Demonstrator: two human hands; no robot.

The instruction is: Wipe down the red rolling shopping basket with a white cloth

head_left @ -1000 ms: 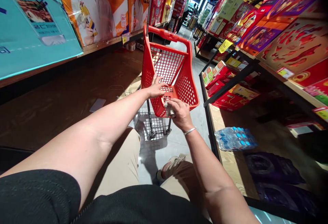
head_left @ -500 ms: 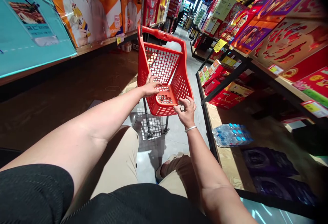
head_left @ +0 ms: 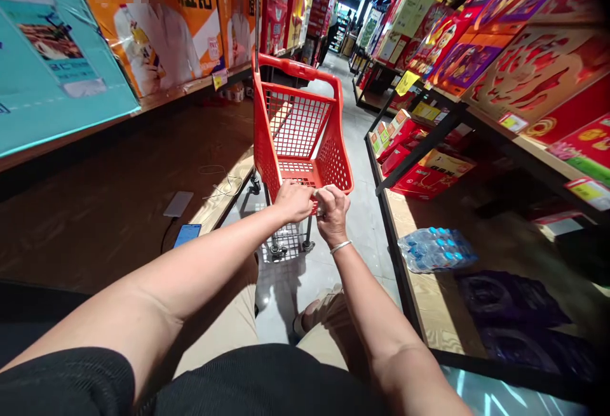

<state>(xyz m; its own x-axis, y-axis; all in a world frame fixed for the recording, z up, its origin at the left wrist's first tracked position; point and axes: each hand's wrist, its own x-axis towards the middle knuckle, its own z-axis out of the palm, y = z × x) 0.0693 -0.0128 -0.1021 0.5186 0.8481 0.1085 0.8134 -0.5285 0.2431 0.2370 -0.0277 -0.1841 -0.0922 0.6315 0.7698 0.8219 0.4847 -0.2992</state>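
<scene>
L hand (head_left: 296, 202) nr R hand (head_left: 332, 211), both @ red cart (head_left: 302, 166)

The shopping cart (head_left: 335, 157) is smooth red plastic with a slight sheen. The bracelet (head_left: 340, 247) looks like shiny metal; the black shirt (head_left: 257, 381) is matt cloth. The shelf (head_left: 445, 317) shows grained wood, the bottle pack (head_left: 434, 252) glossy clear plastic, the floor (head_left: 281, 305) smooth, reflective grey.
</scene>
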